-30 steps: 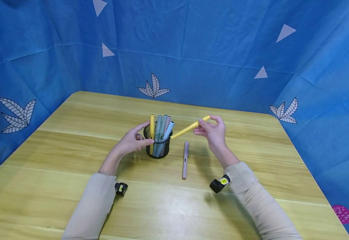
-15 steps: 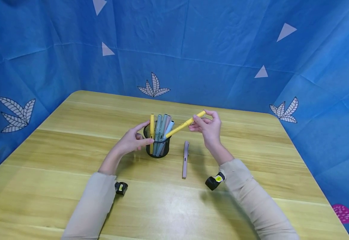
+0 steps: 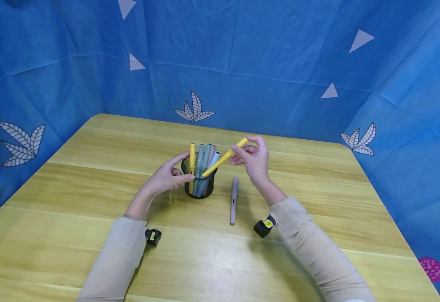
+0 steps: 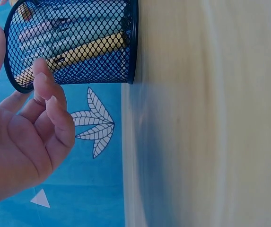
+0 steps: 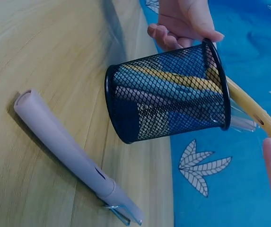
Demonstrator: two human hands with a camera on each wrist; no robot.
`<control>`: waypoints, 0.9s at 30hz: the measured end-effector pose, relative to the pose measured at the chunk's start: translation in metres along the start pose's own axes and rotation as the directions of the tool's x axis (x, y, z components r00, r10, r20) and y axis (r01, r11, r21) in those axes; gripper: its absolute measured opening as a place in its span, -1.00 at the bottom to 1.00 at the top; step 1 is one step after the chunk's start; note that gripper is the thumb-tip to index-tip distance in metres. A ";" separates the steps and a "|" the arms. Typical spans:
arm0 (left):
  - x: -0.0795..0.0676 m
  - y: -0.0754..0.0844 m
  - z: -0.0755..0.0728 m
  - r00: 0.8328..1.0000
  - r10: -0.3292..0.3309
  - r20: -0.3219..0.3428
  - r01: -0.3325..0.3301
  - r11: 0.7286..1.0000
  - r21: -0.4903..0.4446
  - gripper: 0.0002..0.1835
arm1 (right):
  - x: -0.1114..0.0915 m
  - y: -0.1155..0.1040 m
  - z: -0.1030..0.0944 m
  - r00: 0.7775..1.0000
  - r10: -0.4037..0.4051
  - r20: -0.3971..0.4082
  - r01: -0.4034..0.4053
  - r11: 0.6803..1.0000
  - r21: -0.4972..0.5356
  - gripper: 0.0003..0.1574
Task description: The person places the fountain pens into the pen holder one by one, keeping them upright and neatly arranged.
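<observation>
A black mesh pen holder (image 3: 204, 191) stands upright on the table, with several pens inside: yellow, green, lilac and pale blue. My left hand (image 3: 165, 177) holds it at the rim, thumb on the near side and index finger toward the back; the left wrist view shows the other fingers bent beside the mesh (image 4: 78, 42). Pinched near its upper end by my right hand (image 3: 255, 162), a yellow pen (image 3: 224, 157) slants down to the left. Its lower end is over the holder's mouth, at the rim (image 5: 224, 94) in the right wrist view.
On the wooden table (image 3: 189, 260) a lilac pen (image 3: 234, 204) lies just right of the holder, clip end away from the person. Blue cloth (image 3: 265, 50) with leaf and triangle prints hangs behind the table and along both sides.
My right hand has moved left with the yellow pen, bringing its lower end from right of the holder to over its mouth, and the pen is now steeper. The left hand stays put.
</observation>
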State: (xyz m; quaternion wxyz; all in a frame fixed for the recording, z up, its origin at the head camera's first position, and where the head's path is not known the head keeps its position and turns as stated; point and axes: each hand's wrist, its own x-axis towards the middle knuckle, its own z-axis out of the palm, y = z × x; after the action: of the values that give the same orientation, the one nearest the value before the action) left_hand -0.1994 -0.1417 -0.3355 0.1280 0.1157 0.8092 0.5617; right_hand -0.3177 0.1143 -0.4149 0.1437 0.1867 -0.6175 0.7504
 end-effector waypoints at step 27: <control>0.001 0.000 0.001 1.000 -0.005 -0.009 0.005 1.000 0.004 -0.21 | -0.043 -0.125 0.077 0.985 -0.059 0.160 0.110 0.936 -0.334 -0.58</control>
State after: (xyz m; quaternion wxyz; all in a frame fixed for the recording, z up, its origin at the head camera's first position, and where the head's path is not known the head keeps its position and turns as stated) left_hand -0.1999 -0.1410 -0.3359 0.1255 0.1111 0.8111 0.5603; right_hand -0.2158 0.0640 -0.3126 0.1600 0.2403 -0.7386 0.6092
